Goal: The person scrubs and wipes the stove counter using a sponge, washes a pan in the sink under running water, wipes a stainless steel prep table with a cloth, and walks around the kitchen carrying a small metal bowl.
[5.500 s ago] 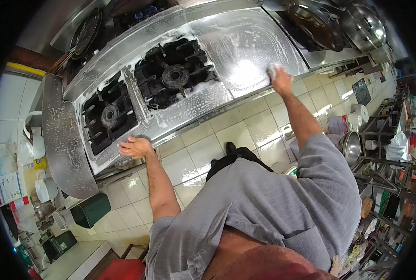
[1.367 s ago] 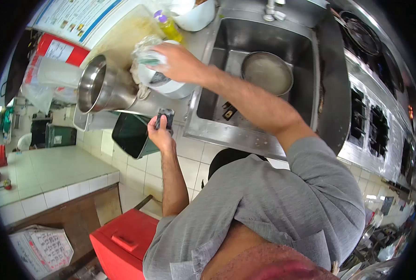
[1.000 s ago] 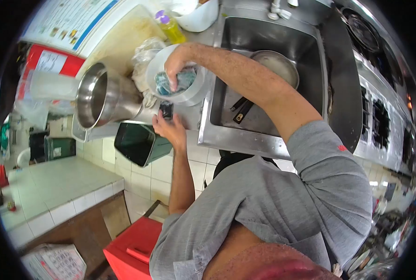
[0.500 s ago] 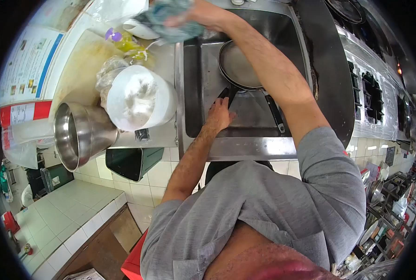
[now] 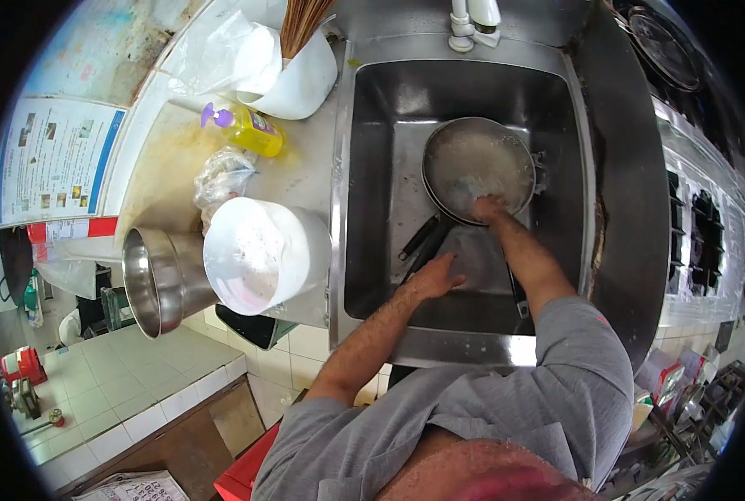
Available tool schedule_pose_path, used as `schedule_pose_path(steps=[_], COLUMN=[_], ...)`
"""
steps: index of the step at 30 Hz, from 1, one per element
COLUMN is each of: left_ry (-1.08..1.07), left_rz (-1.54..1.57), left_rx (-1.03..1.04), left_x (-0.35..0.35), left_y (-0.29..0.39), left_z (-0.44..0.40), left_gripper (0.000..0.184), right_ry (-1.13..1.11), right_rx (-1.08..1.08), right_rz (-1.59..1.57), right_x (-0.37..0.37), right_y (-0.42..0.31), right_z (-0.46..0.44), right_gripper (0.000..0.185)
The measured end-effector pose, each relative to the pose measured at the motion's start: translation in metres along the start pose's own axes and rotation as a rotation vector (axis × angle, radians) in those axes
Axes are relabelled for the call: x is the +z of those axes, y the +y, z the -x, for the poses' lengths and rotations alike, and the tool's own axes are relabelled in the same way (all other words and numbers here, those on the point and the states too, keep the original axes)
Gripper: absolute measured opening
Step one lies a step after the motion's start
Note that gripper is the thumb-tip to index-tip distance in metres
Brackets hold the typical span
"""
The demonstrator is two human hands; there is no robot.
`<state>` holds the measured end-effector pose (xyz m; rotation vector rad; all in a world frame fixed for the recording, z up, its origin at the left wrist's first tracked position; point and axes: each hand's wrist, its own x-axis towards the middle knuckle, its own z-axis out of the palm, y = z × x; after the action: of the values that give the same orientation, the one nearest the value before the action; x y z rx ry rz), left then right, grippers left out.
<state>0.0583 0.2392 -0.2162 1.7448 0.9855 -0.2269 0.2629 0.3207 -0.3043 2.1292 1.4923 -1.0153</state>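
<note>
A round pan (image 5: 473, 159) filled with cloudy water rests on another pan in the metal sink (image 5: 473, 336). My right hand (image 5: 491, 207) dips into the water at the pan's near edge; its fingertips and whatever they hold are blurred under the surface. Beside the black handle (image 5: 429, 250), my left hand (image 5: 436, 277) has thumb and fingers apart over the sink, with the handle passing by its fingers. Another dark handle (image 5: 517, 288) points toward the sink's front, below my right forearm.
Left of the sink stand a white bucket (image 5: 306, 255) with suds, a steel pot (image 5: 190, 275), a yellow soap bottle (image 5: 258, 134) and a white container (image 5: 306, 83) holding a bundle of sticks. A faucet (image 5: 462, 29) is behind the sink; a stove (image 5: 711, 242) is at right.
My right hand has moved from above the counter with a bluish-green cloth down into the pan's water. My left hand, earlier at the handle, now has its fingers spread beside it.
</note>
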Motion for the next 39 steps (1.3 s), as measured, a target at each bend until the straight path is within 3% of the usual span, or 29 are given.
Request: schedule_pose_path(steps=[2, 4, 5, 7, 8, 10, 12, 13, 14, 16, 17, 19, 21, 22, 24, 27, 29, 31, 33, 36, 38, 39], left_ry=[0.009, -0.007, -0.022, -0.026, -0.065, -0.109, -0.223, -0.156, -0.173, -0.199, -0.1, -0.139, -0.153, -0.134, -0.072, 0.0, 0.03, 0.086, 0.124, 0.154, 0.147, 0.155], left_rz=[0.067, 0.149, 0.215, 0.285, 0.369, 0.459, 1.005, 1.074, 1.078, 1.392, 1.372, 1.431, 1.49, 1.424, 1.254, 0.978, 0.818, 0.409, 0.272, 0.03, -0.073, -0.117], left_rx=[-0.045, -0.09, -0.105, -0.126, -0.13, -0.136, -0.236, -0.335, -0.33, -0.321, -0.352, -0.315, -0.266, -0.254, -0.204, -0.161, -0.147, -0.2, -0.204, -0.184, -0.152, -0.151], left_x=[-0.008, 0.003, 0.011, 0.023, 0.031, 0.043, 0.054, 0.059, 0.067, 0.083, 0.08, 0.078, 0.063, 0.052, 0.022, -0.019, -0.034, -0.043, -0.039, -0.041, -0.042, -0.041], left_y=[-0.002, 0.002, 0.006, 0.018, 0.026, 0.038, 0.054, 0.066, 0.066, 0.053, 0.063, 0.068, 0.069, 0.069, 0.054, 0.021, 0.014, 0.013, -0.001, -0.009, -0.009, -0.009], left_z=[-0.008, -0.014, -0.019, -0.034, -0.041, -0.052, -0.064, -0.068, -0.076, -0.093, -0.091, -0.083, -0.072, -0.058, -0.036, -0.01, 0.0, 0.008, 0.005, 0.0, -0.001, 0.001], left_gripper=[0.067, 0.07, 0.074, 0.078, 0.081, 0.085, 0.09, 0.078, 0.078, 0.052, 0.025, 0.018, 0.011, 0.008, 0.009, 0.013, 0.017, 0.031, 0.039, 0.051, 0.054, 0.054], right_ry=[0.194, 0.087, -0.015, 0.202, 0.511, 0.564, 0.559, 0.564, 0.559, 0.265, 0.226, 0.19, 0.092, 0.096, -0.149, -0.013, 0.056, 0.125, 0.355, 0.824, 1.18, 1.17], right_rx=[-0.6, -0.291, -0.294, -0.178, -0.051, -0.118, -0.101, -0.088, -0.074, -0.063, -0.076, -0.088, -0.232, -0.242, -0.444, -0.518, -0.425, -0.326, -0.142, -0.454, -0.76, -0.813], right_rz=[0.411, -0.289, -0.111, -0.07, -0.212, 0.267, 0.299, 0.325, 0.334, 0.391, 0.394, 0.399, 0.104, 0.109, -0.282, -0.469, -0.325, -0.182, -0.183, -0.13, -0.293, -0.223], right_x=[0.11, 0.084, 0.059, 0.018, 0.008, -0.042, -0.035, -0.033, -0.026, -0.018, -0.018, -0.009, 0.002, -0.004, -0.023, 0.063, 0.039, 0.008, -0.022, -0.111, -0.165, -0.19], right_y=[-0.009, -0.036, -0.035, -0.024, -0.013, 0.014, 0.042, 0.055, 0.063, 0.063, 0.054, 0.053, 0.053, 0.047, 0.037, 0.018, -0.011, -0.036, -0.059, -0.097, -0.129, -0.146], right_z=[-0.169, -0.178, -0.182, -0.165, -0.143, -0.079, -0.076, -0.072, -0.066, -0.034, -0.015, 0.002, -0.007, 0.005, 0.025, -0.059, -0.044, -0.022, -0.002, 0.009, -0.011, -0.023], right_gripper=[0.039, 0.045, 0.044, 0.042, 0.042, 0.041, 0.038, 0.036, 0.036, 0.037, 0.036, 0.035, 0.033, 0.033, 0.037, 0.044, 0.044, 0.045, 0.043, 0.042, 0.046, 0.047])
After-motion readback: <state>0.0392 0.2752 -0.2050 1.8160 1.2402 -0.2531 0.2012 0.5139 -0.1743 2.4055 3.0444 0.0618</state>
